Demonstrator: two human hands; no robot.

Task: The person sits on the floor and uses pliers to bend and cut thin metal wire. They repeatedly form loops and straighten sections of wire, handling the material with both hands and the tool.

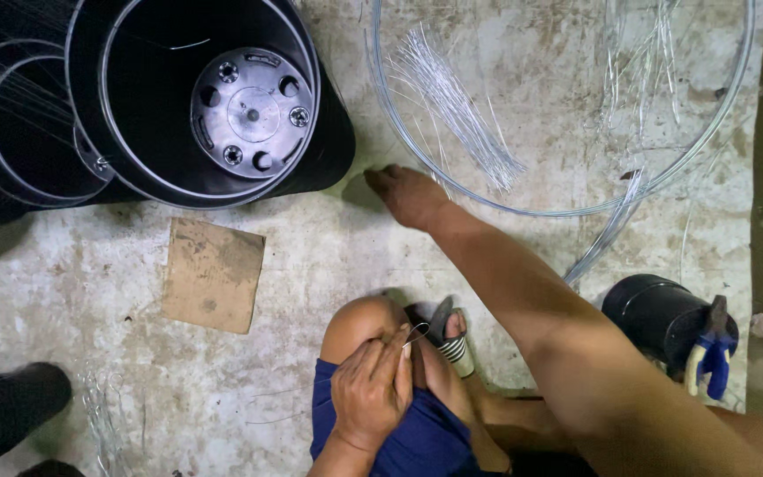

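I see a thin wire [417, 333] pinched at my left hand [371, 389], fingers closed on it over my knee, with nothing visibly formed from it. My right hand is out of view; the cut wire bundle [457, 110] lies untouched inside the big wire hoop [567, 210], pliers [708, 358] parked on a black pot [655, 314].

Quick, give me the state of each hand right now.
Left hand: closed, fingers pinching a thin wire near the knee.
Right hand: not in view; cannot be told.
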